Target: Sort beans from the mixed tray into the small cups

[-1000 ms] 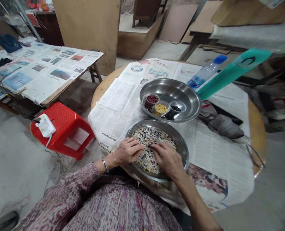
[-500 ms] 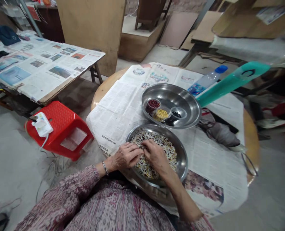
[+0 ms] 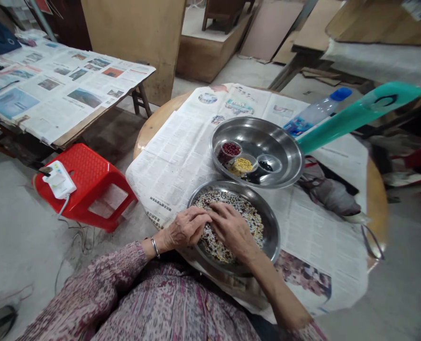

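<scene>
- Mixed grains (image 3: 250,215), white, dark & yellow, spread over the bottom of the near steel bowl (image 3: 275,239), at the person's edge of the round table (image 3: 377,203).
- L hand (image 3: 186,228): over bowl's L rim, fingers curled & close tog.
- R hand (image 3: 234,231): reaches in over the near rim, fingers bent, tips meeting L hand's above the grains. Can't tell if either has a bit pinched; fingertips mostly hidden.
- Edges: near bowl's far rim sits right up against the far steel bowl (image 3: 291,139), so little room that way. Flat newspaper (image 3: 171,161) runs L of both bowls, also R of near one; grain shows open to R of R hand.
- In far bowl: 3 clear cups, w/ red beans (image 3: 232,148), yellow grains (image 3: 243,164), black beans (image 3: 266,166).
- Behind/R of far bowl: blue-capped bottle (image 3: 312,116) & long green piece (image 3: 360,113) slanting up, blocking that side.
- R of far bowl: grey bundle (image 3: 334,195).
- Off table, L: red stool (image 3: 89,166) w/ white power strip (image 3: 60,181) on top; newspaper-covered table (image 3: 66,90) beyond.
</scene>
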`<move>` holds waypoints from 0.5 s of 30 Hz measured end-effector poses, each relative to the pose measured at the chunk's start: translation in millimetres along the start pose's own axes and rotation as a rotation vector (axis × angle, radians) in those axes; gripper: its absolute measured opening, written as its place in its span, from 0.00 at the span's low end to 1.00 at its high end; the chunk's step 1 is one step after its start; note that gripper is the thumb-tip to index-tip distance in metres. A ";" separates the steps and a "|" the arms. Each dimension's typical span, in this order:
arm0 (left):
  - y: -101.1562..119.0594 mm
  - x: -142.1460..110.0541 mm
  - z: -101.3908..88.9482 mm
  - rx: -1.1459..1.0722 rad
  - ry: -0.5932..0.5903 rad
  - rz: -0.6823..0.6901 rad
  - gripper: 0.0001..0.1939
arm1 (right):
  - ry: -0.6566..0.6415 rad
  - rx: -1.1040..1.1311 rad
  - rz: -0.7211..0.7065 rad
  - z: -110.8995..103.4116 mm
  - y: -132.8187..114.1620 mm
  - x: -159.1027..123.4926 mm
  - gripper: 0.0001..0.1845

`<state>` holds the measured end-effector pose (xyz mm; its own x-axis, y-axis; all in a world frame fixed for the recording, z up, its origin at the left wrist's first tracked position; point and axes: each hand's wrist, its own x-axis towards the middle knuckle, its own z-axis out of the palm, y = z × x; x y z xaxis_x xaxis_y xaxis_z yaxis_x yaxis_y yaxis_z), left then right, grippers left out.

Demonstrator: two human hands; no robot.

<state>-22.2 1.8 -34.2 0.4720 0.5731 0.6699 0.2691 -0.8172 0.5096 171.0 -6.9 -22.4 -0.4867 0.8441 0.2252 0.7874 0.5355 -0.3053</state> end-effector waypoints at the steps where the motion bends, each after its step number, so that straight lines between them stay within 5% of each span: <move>1: -0.3 -0.3 -0.1 0.003 -0.005 0.005 0.12 | 0.013 -0.021 0.032 -2.6 9.9 -2.3 0.14; 5: -3.0 -2.8 1.7 0.002 -0.027 -0.004 0.12 | 0.060 -0.095 0.123 -15.0 38.1 -34.6 0.13; 9: -5.0 -4.2 3.8 0.030 -0.037 0.006 0.12 | 0.002 -0.017 0.174 -20.3 22.5 -67.3 0.14; 15: -6.4 -4.6 4.2 0.072 -0.115 0.013 0.11 | -0.036 0.130 0.118 -1.7 -6.0 -42.8 0.17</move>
<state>-22.5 4.1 -42.8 0.5679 0.5555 0.6074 0.3200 -0.8289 0.4589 187.7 -46.3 -28.6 -0.4084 0.9007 0.1480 0.7859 0.4295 -0.4449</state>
